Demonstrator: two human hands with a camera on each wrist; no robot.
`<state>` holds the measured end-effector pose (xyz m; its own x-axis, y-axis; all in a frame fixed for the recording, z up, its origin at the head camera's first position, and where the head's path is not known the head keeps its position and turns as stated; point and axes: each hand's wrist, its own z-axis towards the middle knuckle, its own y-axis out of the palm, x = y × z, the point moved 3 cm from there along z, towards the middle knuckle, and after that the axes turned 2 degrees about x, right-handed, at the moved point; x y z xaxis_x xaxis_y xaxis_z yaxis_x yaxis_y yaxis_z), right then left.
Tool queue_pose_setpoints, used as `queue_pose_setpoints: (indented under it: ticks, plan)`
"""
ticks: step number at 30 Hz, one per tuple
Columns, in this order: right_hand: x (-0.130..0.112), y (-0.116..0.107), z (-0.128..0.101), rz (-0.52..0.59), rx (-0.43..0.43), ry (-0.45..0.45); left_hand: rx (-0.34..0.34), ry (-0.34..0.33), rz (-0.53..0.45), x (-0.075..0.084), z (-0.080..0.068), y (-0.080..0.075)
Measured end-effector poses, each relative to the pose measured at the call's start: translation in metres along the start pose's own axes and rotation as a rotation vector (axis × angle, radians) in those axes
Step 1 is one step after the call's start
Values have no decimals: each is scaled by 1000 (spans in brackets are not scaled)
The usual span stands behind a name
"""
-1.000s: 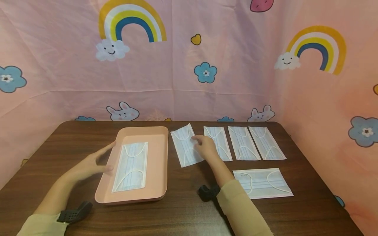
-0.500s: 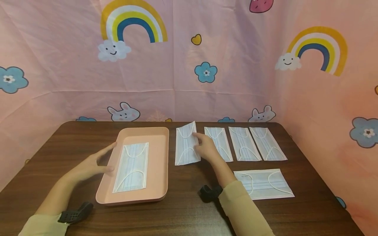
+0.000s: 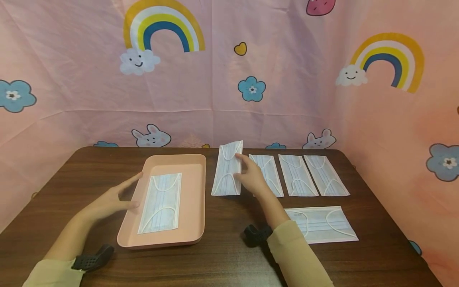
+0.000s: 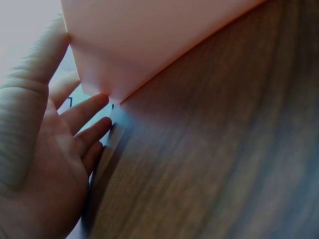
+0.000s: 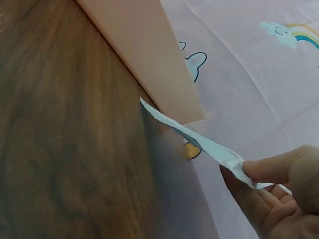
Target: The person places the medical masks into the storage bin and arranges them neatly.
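Between thumb and fingers my right hand (image 3: 254, 178) pinches a white face mask (image 3: 227, 169) by its right edge, just right of the tray. Seen edge-on in the right wrist view, that mask (image 5: 199, 142) is lifted off the table at the pinched side. My left hand (image 3: 104, 204) touches the left side of a pink tray (image 3: 193, 199), thumb and fingers spread along its rim. In the left wrist view, straight fingers (image 4: 85, 113) lie against the tray's outer wall (image 4: 134, 40). Another mask (image 3: 161, 203) lies flat in the tray, ear loops up.
Three masks lie upright in a row at the back right, the nearest (image 3: 267, 175) partly behind my right hand. A sideways mask (image 3: 324, 224) lies in front of them, partly covered by my sleeve. A patterned pink cloth (image 3: 222, 79) hangs behind the brown table (image 3: 229, 255).
The right hand has raised the mask from the table and straightened it from its slant, its top edge now higher. The left hand and tray stay put.
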<state>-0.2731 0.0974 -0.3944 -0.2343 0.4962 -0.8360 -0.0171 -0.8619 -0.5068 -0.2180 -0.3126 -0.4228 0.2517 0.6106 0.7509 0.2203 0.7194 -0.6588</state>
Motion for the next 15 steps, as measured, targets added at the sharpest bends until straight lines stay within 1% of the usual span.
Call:
queue_pose_setpoints:
  ticks: [6, 8, 15]
  plan:
    - [-10, -5, -1, 99, 11, -19, -6, 26, -35, 1, 0, 1]
    - [-14, -7, -1, 117, 19, -24, -6, 32, -44, 1, 0, 1]
    - [-28, -14, -1, 201, 45, -39, -3, 38, -37, 1, 1, 0]
